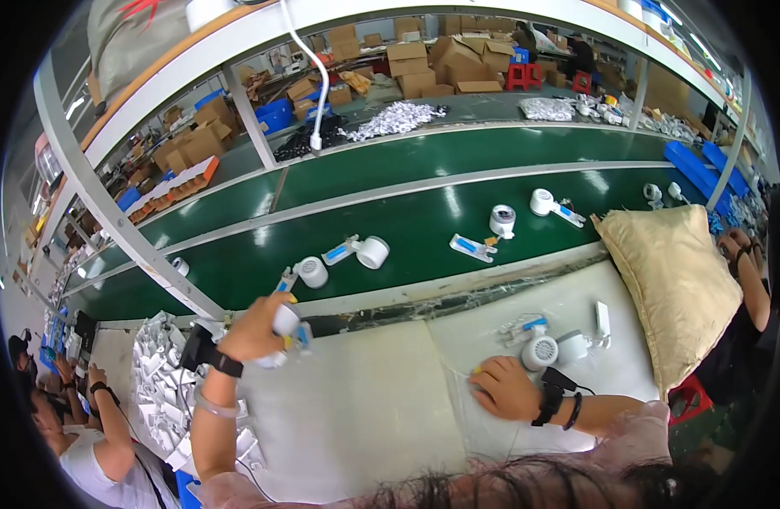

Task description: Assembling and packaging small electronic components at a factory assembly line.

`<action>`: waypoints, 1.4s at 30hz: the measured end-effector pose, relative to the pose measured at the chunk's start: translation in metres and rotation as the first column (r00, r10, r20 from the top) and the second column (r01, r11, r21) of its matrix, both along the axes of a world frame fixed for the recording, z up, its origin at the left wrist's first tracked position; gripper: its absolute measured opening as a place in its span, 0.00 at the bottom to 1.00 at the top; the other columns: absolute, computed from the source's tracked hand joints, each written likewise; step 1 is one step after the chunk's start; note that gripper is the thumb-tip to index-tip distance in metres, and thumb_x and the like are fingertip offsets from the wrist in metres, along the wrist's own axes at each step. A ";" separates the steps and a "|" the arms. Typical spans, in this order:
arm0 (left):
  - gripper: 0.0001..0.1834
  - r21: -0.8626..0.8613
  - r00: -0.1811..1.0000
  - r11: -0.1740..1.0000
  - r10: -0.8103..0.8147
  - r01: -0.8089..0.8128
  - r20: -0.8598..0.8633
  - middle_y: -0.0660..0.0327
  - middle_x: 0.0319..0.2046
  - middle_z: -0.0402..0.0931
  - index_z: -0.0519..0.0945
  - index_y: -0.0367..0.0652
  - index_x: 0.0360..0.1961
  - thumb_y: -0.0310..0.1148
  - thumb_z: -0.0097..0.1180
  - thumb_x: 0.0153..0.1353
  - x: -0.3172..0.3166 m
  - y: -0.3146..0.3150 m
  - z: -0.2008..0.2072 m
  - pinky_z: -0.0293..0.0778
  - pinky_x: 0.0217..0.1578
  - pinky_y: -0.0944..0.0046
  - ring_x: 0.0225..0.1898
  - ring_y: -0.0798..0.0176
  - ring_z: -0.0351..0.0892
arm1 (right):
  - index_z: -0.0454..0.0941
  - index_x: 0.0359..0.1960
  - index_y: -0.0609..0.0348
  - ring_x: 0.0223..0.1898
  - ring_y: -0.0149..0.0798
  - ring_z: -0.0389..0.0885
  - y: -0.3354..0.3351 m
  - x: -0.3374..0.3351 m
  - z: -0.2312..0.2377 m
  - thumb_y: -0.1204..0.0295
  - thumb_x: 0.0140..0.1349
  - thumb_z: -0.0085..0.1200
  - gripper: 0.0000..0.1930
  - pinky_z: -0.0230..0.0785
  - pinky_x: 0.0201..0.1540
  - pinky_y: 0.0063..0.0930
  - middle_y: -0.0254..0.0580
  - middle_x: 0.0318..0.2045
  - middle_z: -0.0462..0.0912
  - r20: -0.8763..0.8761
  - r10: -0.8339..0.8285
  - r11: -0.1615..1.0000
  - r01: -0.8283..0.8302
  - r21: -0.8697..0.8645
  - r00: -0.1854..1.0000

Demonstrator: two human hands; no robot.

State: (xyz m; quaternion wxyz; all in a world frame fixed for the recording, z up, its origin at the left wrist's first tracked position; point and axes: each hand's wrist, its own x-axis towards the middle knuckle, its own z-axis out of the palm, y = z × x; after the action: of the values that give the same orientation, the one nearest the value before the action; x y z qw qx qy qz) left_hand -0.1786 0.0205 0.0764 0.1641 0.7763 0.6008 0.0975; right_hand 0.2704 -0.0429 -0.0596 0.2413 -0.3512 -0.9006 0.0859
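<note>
My left hand (253,329) is closed around a small white fan (286,320) with a round head, above the left end of the work surface near the belt's edge. The fingers hide part of it, and a clear-blue piece shows below. Its yellow-tinted fingertips are near another fan (312,271) lying on the belt. My right hand (507,388) lies palm down on the pale work surface (364,390), fingers apart and slightly bent, nothing visible in them. Just beyond it are a fan with a grille (540,352), a second white round head (572,346) and a slim white part (603,320).
A green conveyor belt (424,212) runs across, carrying several white fans. White parts are heaped (161,373) at left. A beige cushion-like sack (670,288) stands at right. A metal post (127,195) rises at left; a white cable (324,85) hangs overhead. Co-workers sit at both sides.
</note>
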 end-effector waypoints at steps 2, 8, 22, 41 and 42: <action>0.36 0.087 0.984 0.985 -0.158 0.151 0.080 0.47 0.45 0.71 0.66 0.48 0.57 0.25 0.62 0.41 0.043 -0.019 -0.020 0.71 0.47 0.52 0.48 0.42 0.71 | 0.75 0.42 0.54 0.47 0.46 0.72 -0.002 0.000 -0.002 0.69 0.54 0.58 0.13 0.61 0.49 0.41 0.41 0.40 0.75 0.009 -0.015 1.000 0.015 -0.025 1.000; 0.37 -0.011 0.961 0.971 -0.233 0.237 0.149 0.47 0.53 0.68 0.66 0.44 0.59 0.29 0.64 0.44 0.184 -0.048 -0.070 0.67 0.55 0.54 0.55 0.42 0.68 | 0.75 0.44 0.56 0.48 0.48 0.72 0.002 0.010 -0.002 0.72 0.53 0.58 0.15 0.63 0.49 0.41 0.42 0.42 0.75 -0.150 0.050 0.999 -0.051 -0.003 0.987; 0.20 -0.094 0.745 0.924 -0.235 0.370 0.624 0.60 0.51 0.76 0.73 0.40 0.55 0.28 0.57 0.62 0.258 0.025 -0.057 0.75 0.45 0.67 0.49 0.67 0.76 | 0.74 0.44 0.56 0.38 0.52 0.79 0.030 0.110 0.128 0.70 0.57 0.57 0.13 0.72 0.36 0.42 0.46 0.37 0.78 -0.068 0.034 0.971 -0.049 -0.234 0.997; 0.22 0.240 0.966 0.941 -0.206 0.240 -0.156 0.50 0.40 0.74 0.78 0.41 0.39 0.38 0.67 0.41 0.284 0.203 -0.139 0.72 0.47 0.50 0.47 0.46 0.73 | 0.81 0.27 0.47 0.37 0.35 0.78 0.287 0.005 -0.010 0.65 0.56 0.52 0.06 0.60 0.45 0.34 0.30 0.28 0.80 0.473 -0.312 0.874 0.054 0.483 0.824; 0.22 0.186 0.978 0.962 -0.184 0.200 -0.100 0.49 0.40 0.74 0.78 0.39 0.37 0.37 0.68 0.40 0.285 0.202 -0.137 0.73 0.44 0.50 0.45 0.45 0.74 | 0.80 0.27 0.47 0.34 0.36 0.79 0.285 0.007 -0.007 0.65 0.55 0.52 0.05 0.60 0.44 0.33 0.31 0.25 0.80 0.489 -0.314 0.875 0.048 0.482 0.814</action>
State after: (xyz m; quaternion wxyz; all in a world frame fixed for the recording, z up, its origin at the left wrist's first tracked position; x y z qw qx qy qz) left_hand 0.1068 0.2224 -0.0602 0.0712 0.8465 0.5164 0.1077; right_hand 0.2778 0.2421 -0.0665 0.0521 -0.3820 -0.8873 -0.2531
